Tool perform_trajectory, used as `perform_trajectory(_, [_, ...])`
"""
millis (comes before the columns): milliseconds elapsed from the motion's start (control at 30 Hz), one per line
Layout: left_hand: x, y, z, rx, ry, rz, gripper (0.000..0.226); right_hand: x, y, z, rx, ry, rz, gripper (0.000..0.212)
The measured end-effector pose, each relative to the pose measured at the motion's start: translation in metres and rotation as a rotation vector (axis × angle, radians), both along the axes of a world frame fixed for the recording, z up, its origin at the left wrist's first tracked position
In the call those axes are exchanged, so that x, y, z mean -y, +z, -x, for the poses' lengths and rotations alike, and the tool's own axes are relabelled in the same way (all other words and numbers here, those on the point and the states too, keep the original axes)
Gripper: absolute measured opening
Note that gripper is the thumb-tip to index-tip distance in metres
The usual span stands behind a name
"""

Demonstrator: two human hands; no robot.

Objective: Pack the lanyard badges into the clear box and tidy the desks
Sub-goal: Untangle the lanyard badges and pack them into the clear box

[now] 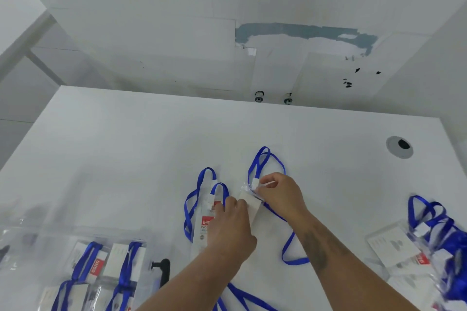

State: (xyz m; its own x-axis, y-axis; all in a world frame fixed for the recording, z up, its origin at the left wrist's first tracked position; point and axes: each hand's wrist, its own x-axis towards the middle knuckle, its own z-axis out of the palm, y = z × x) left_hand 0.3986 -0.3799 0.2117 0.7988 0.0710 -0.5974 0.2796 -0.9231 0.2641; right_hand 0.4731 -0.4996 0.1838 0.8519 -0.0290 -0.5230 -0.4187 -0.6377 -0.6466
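Together, the left hand [231, 225] and right hand [279, 193] pinch one clear badge holder [249, 203] on the white desk [126, 146]. Its blue lanyard [265, 159] loops beyond the fingers. More badges fill the clear box [83, 267] nearby.

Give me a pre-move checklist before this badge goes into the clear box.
1. Left hand on a badge: ok.
2. Right hand pinching its white clip: ok.
3. Blue lanyard gathered: not ok, loops trail across the desk.
4. Clear box within reach, lower left: ok.
5. Box has room: cannot tell.
6. Pile at right packed: not ok.
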Motion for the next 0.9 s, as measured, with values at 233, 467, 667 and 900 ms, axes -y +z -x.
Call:
perform_trajectory(233, [0.003, 0.020, 0.005, 0.112, -0.065, -0.022, 0.055, 0.013, 0.033, 0.006, -0.146, -0.191, -0.249, 0.006])
perform_trajectory(467, [-0.005, 0.060, 0.020, 0.417, -0.026, 0.045, 0.034, 0.022, 0.067, 0.023, -0.130, -0.269, -0.276, 0.013])
perform_trajectory(667, [-0.019, 0.110, 0.054, 0.248, 0.297, 0.622, 0.023, 0.020, 0.109, 0.069, -0.069, -0.267, -0.257, 0.049])
perform_trajectory(900, [-0.035, 0.156, 0.064, -0.215, 0.897, 1.386, 0.021, 0.004, 0.140, 0.121, -0.229, -0.503, -0.969, 0.033])
